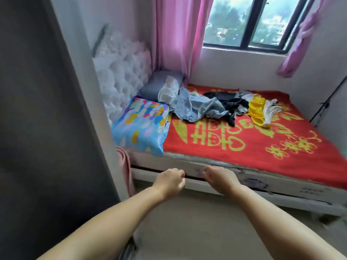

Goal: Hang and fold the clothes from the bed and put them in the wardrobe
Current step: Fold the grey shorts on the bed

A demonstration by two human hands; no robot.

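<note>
A heap of clothes lies across the far half of the bed (244, 171): a light blue garment (195, 107), black pieces (228, 104), a yellow garment (256, 109) and a white striped one (272, 111). They rest on a red blanket with yellow characters (225, 139). Both my arms reach forward over the floor, short of the bed's near edge. My left hand (170, 180) has its fingers curled in and holds nothing. My right hand (219, 178) is loosely curled, fingers pointing down, also holding nothing. No wardrobe interior is visible.
A dark grey panel or door (37, 119) fills the left side. A colourful pillow (142, 124) and a grey pillow (161, 85) lie by the white tufted headboard (122, 72). Pink curtains (178, 30) frame the window. A pink roll (124, 166) leans by the bed corner.
</note>
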